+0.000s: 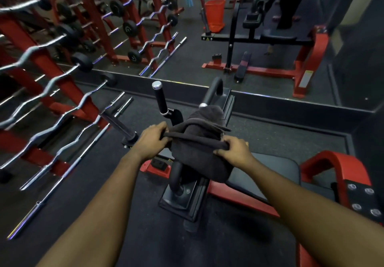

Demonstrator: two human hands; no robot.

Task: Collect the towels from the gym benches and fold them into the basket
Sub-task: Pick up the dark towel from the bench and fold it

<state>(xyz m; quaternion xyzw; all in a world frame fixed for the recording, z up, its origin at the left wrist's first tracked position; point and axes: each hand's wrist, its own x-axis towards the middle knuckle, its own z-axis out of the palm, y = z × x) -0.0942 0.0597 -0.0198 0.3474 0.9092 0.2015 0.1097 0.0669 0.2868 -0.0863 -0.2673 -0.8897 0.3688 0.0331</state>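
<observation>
Both the left hand (pixel 152 136) and right hand (pixel 232 149) pinched the dark grey terry towel's (pixel 199 154) top hem; lifting evenly would probably clear the black curved handle (pixel 176 175) beneath.

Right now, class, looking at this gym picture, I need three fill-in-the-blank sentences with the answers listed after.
1. Both hands grip a dark ___ towel.
2. The basket in the background is ___ in colour.
3. The left hand and right hand hold the towel's ___ edge.

Answers: grey; orange; top
</observation>
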